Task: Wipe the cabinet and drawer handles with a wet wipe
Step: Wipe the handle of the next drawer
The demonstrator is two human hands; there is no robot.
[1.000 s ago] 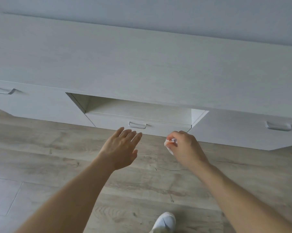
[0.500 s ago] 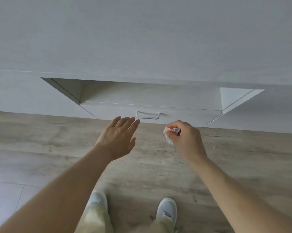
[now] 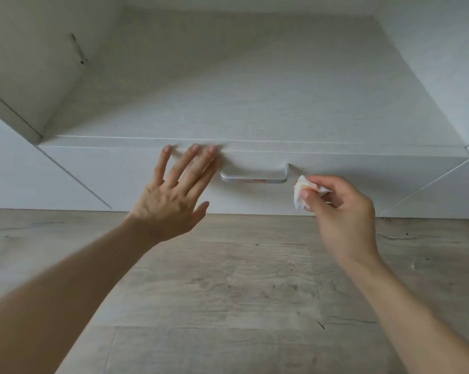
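Observation:
A white drawer front runs across the middle, under an open shelf niche. A silver bar handle is fixed at its centre. My left hand lies flat with straight fingers, its fingertips touching the drawer's top edge just left of the handle. My right hand pinches a crumpled white wet wipe between thumb and fingers. The wipe hangs just right of the handle's right end, a small gap from it.
The open niche above the drawer has a side wall with a small fitting at the left. White cabinet fronts flank the drawer on both sides. Grey wood-look floor lies below.
The view has closed in on the drawer. My left hand has reached forward onto the drawer's top edge. My right hand has carried the wipe up beside the handle's right end.

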